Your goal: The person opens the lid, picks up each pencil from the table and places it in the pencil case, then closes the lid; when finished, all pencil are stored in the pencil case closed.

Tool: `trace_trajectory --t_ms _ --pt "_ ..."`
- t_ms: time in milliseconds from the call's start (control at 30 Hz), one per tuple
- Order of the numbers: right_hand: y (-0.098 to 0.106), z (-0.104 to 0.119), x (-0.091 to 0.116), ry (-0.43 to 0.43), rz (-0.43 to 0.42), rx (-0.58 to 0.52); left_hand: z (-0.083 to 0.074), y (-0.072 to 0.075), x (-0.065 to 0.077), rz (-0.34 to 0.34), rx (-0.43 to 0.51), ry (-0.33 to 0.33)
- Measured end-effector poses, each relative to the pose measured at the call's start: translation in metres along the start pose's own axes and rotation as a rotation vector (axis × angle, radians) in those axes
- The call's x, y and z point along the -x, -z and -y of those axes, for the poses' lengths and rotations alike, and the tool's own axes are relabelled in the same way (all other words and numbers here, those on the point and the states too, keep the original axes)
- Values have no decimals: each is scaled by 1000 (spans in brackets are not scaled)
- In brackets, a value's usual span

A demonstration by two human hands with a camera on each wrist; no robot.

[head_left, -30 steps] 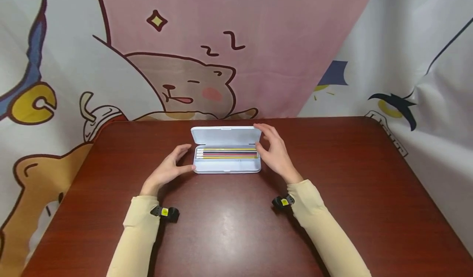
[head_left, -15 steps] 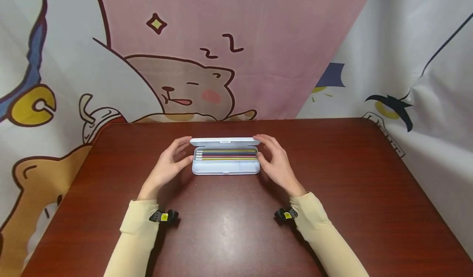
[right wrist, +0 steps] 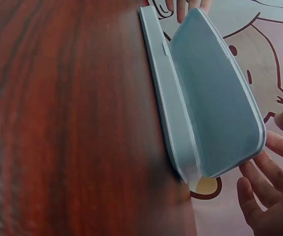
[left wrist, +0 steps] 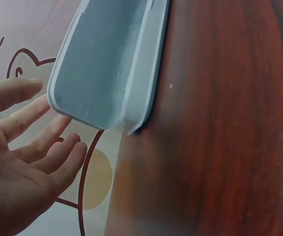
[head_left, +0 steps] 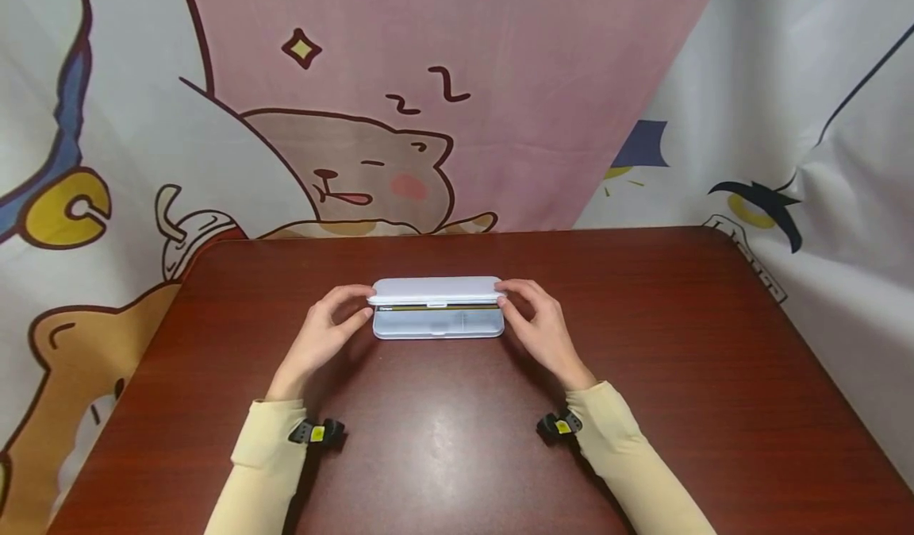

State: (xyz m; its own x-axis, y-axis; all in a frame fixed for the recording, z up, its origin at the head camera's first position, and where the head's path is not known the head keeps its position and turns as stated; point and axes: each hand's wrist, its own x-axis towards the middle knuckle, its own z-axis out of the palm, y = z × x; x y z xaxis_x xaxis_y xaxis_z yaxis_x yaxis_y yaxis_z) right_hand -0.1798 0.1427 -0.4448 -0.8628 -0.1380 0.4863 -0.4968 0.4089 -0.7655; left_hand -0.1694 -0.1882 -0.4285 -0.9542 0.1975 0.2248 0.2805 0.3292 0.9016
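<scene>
A pale blue-white pencil case (head_left: 417,326) lies on the table with its hinged lid (head_left: 437,289) tilted partway down over the back half. Just below the lid's front edge shows a thin strip of pencils (head_left: 407,308); the others are hidden. At the left end, my left hand (head_left: 317,335) touches the lid with its fingertips, thumb close to the front corner. My right hand (head_left: 546,335) mirrors it at the right end. Relaxed fingers reach behind the raised lid (left wrist: 97,64) in the left wrist view, and likewise around the lid (right wrist: 220,103) in the right wrist view.
The dark reddish-brown table (head_left: 443,440) spreads around the case. Behind it hangs a cartoon-printed cloth (head_left: 543,106) that meets the table's back edge. A black strap device sits at each wrist, over cream sleeves (head_left: 264,456).
The lid has swung forward and down from standing open, now covering most of the pencils. Both hands moved with it, the left coming up from the case's lower left side to the lid.
</scene>
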Motion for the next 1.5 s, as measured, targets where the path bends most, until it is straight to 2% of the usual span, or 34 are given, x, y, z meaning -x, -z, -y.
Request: trace_trajectory --t_ms 233,533,767,1000,1333,1500 --pt "-2 0 1 -61 31 3 5 -4 2 -25 34 23" --pt "-5 -3 6 -121 103 28 14 -13 0 -77 -18 69" --pt "-7 -9 6 -122 144 64 18 -16 -1 -41 -54 134" --pt "-7 -14 1 -125 149 43 21 -18 -7 -20 -61 175" --pt "-4 -17 -5 -159 149 42 26 -19 -10 -53 -11 153" --pt "-5 -17 -6 -176 135 45 26 -20 -11 -61 14 169"
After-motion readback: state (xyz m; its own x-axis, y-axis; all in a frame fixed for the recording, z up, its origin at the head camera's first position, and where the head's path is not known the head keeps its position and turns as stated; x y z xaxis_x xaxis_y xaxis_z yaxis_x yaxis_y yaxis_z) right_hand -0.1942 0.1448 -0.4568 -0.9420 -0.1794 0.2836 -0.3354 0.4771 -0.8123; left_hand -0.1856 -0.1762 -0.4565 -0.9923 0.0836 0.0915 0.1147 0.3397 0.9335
